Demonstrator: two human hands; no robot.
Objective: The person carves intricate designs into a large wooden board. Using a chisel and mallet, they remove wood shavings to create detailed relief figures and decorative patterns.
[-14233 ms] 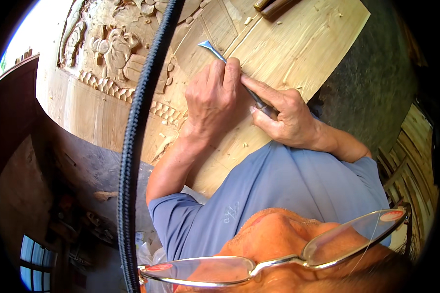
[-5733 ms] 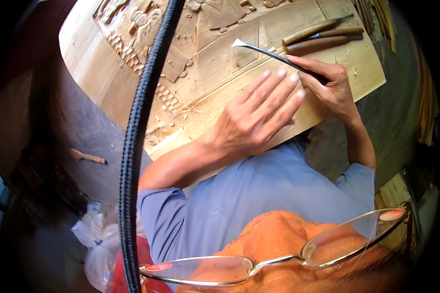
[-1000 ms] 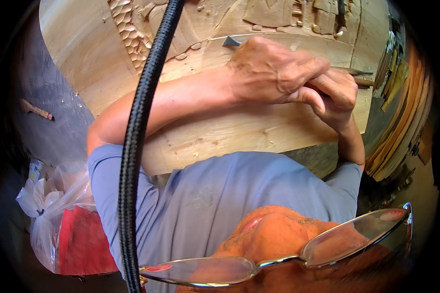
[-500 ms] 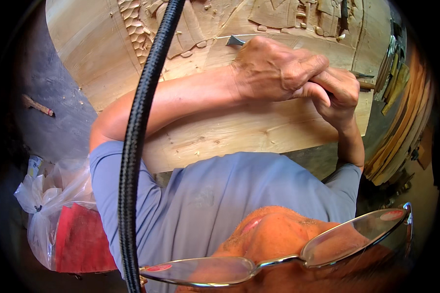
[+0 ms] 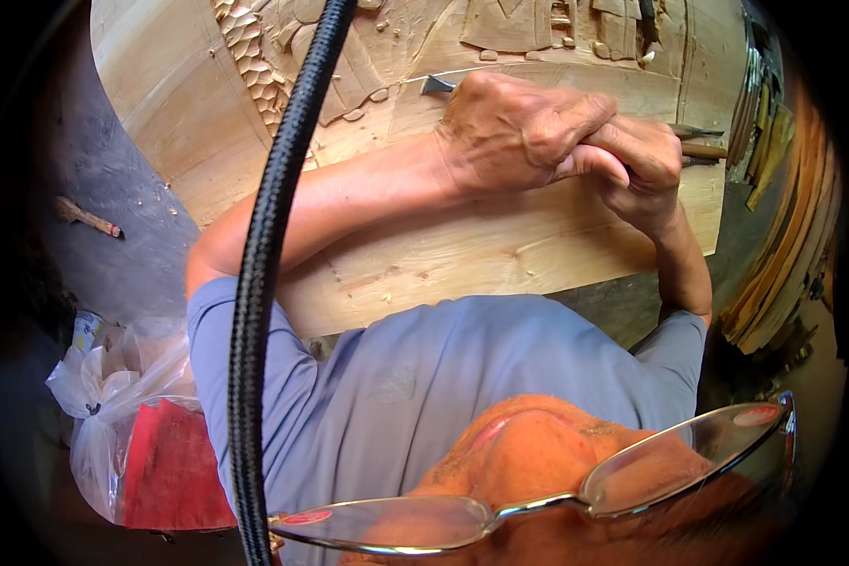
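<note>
On my distant feed, the board point(image 5: 500, 247) spreads widest, carved along its far side. Over it I see the left hand point(image 5: 519, 137) curled round the chisel point(image 5: 435, 85), the flared blade poking out leftward. The right hand point(image 5: 640, 174), against the left, closes on the rear, its handle hidden from me. Tools point(image 5: 703, 150) lie just rightward; smallest, chips point(image 5: 357, 297).

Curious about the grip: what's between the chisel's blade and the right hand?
The left hand, between chisel blade and right hand, as the head view shows.
</note>
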